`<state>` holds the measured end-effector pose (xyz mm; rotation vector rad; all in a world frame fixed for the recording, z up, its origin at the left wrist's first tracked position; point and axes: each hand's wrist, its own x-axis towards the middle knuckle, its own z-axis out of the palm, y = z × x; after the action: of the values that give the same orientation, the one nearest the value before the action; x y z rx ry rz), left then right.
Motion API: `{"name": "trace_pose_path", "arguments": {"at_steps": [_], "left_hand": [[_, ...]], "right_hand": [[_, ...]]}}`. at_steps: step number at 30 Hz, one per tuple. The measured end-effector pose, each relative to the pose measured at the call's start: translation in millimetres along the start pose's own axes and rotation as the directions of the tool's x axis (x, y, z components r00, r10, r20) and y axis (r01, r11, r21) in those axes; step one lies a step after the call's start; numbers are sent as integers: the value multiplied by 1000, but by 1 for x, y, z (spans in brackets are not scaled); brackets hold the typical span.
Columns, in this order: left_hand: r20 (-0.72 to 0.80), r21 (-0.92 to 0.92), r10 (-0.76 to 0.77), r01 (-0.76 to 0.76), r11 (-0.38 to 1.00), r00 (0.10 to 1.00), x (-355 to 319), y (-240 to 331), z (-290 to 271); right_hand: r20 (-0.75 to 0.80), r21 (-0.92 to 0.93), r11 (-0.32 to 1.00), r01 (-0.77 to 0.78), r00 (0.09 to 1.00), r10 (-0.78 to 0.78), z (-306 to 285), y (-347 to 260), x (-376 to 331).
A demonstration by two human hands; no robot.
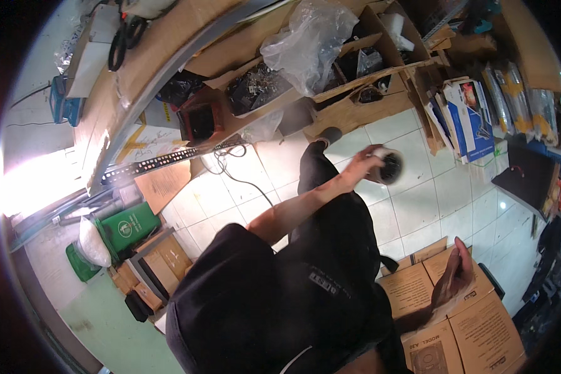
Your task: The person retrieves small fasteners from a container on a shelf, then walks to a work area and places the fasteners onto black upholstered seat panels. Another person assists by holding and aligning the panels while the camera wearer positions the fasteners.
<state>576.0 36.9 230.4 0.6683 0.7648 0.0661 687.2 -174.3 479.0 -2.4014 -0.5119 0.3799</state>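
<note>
a person holds a round black-and-white device out over the tiled floor while the other hand rests on a cardboard box.

the left hand (366, 163), reached forward from the bare forearm, is closed around the round device (388, 167), a white shell with a dark centre, held in the air above the white tiled floor (417, 206) and near the open cardboard boxes (355, 93) stacked ahead. the right hand (455, 274) lies with fingers spread and flat on the flap of a brown cardboard box (442, 311) at the lower right, gripping nothing. a clear plastic bag (308, 40) sits on top of the stacked boxes, a black cable (243, 177) trails across the tiles, and a green bin (131, 224) stands to the left.
</note>
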Motion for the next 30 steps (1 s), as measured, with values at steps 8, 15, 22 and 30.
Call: {"name": "trace_pose_path", "arguments": {"at_steps": [8,15,22,30], "left_hand": [[-539,536,464,-139,833,703,43,-184,-243],[-718,158,220,-154,975,660,104,-182,-395],[-634,694,678,661,285,374,223,-187,-447],[-449,450,714,826,-338,537,252,-197,-458]], "right_hand": [[511,-166,973,163,858,-56,63,74,46],[652,-394,893,-216,619,437,152,158,50],[726,-376,875,-304,491,482,229,234,23],[682,-413,806,-424,443,582,251,254,7]]}}
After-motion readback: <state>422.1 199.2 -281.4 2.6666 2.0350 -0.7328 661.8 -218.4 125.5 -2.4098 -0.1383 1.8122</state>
